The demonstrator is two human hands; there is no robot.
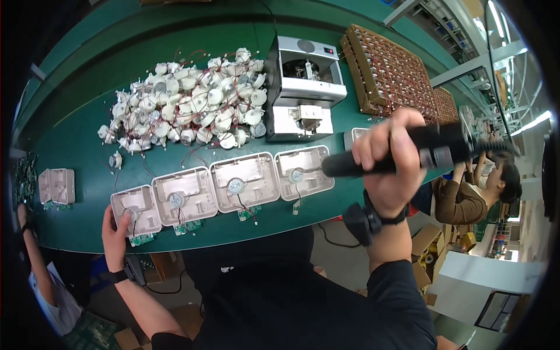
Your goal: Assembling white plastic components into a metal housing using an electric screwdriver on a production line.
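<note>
the right hand (388, 160) is raised above the green table (76, 175) and wrapped tight around a black electric screwdriver (408, 153), whose barrel runs nearly level, its tip end pointing left toward the rightmost of 4 pale plastic housings (304, 172). the tip sits just beside that housing's right edge; whether it touches cannot be told. the left hand (115, 233) rests at the near edge of the table with its fingers curled on the front left corner of the leftmost housing (136, 209), gripping it lightly. the 4 housings lie in a row along the near edge, open side up, each with a small round motor seated in it and thin wires leading down to a small green circuit board (188, 227) that hangs at the table edge. behind the row is a heap of white round motors (186, 105) with red wires, well apart from both hands. to the right of the heap stands a grey boxy machine (303, 87), and further right a brown tray (388, 73) packed with small parts. 2 more pale housings (56, 185) lie at the far left of the table.
</note>
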